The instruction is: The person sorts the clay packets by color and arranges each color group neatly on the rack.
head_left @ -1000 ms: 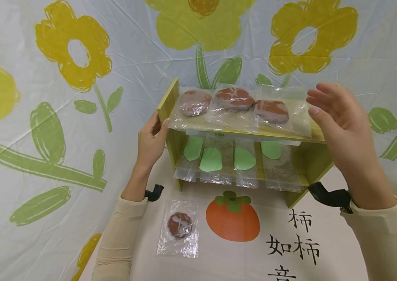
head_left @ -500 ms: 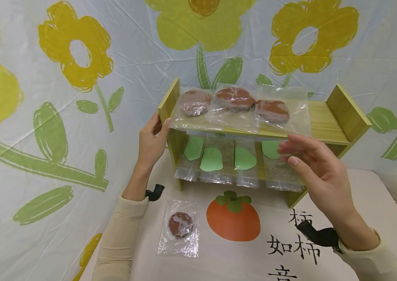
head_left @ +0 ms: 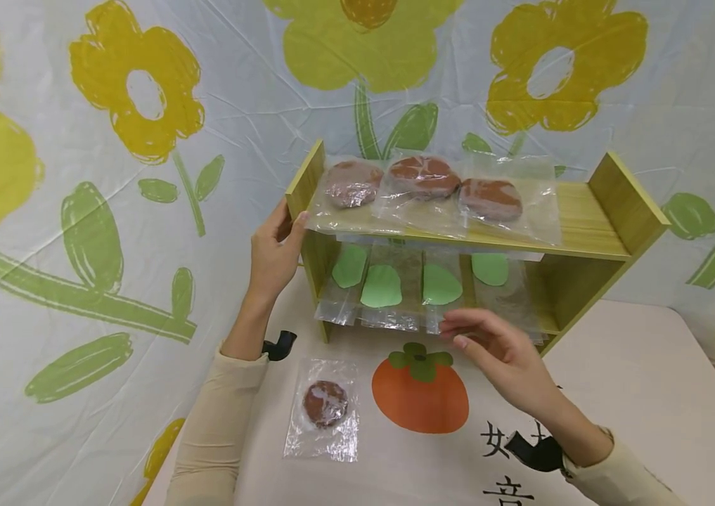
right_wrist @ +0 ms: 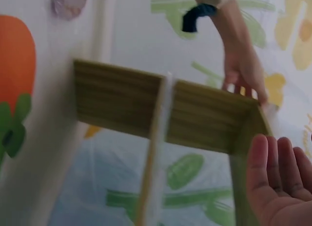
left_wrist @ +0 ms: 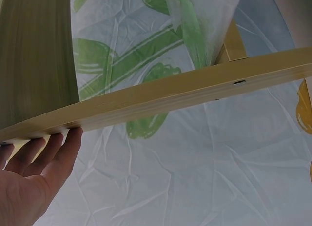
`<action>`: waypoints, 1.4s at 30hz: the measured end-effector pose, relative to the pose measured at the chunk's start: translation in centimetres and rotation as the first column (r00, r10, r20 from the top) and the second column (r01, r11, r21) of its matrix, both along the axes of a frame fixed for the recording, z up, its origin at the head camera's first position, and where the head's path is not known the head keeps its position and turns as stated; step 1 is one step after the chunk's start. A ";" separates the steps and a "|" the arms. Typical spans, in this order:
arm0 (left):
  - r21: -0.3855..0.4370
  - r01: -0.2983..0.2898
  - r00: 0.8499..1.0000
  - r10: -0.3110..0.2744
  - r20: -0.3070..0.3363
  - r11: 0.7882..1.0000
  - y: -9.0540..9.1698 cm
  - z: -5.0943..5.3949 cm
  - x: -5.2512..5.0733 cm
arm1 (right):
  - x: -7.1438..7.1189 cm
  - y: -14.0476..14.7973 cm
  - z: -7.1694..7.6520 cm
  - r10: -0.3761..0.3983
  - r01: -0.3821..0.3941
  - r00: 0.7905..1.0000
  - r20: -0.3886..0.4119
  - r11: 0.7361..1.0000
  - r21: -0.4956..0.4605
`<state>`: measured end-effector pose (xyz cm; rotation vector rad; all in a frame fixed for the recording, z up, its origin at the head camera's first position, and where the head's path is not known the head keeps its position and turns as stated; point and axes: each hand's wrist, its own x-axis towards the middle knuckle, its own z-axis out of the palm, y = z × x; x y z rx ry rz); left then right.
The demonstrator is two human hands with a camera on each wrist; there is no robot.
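Note:
In the head view my left hand point(head_left: 275, 256) holds the left side panel of a small two-tier wooden shelf point(head_left: 594, 218), thumb at its front edge. The left wrist view shows the fingers point(left_wrist: 66, 150) against the panel's edge. My right hand point(head_left: 503, 358), relaxed and holding nothing, hovers before the lower tier, above the printed persimmon. On the top tier lie three clear bags with round reddish-brown meat patties point(head_left: 423, 177). The lower tier bears several clear bags with green pieces point(head_left: 381, 287). Another bagged patty point(head_left: 325, 404) lies on the table, left of the persimmon.
The pale table cover point(head_left: 648, 365) carries a printed orange persimmon point(head_left: 420, 393) and black characters, partly hidden by the right forearm. A flower-patterned curtain point(head_left: 249, 70) hangs close behind and to the left of the shelf.
My right hand has moved left and down from the shelf's upper right side to in front of the lower tier. The left hand, shelf and bags have stayed in place.

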<state>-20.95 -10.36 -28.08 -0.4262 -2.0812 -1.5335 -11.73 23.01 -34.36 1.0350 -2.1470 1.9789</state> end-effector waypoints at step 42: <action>0.002 -0.006 1.000 0.006 -0.016 1.000 0.0 -0.2 -0.2 | -6.4 -13.0 -18.9 -0.151 -0.003 0.865 0.478 0.952 0.305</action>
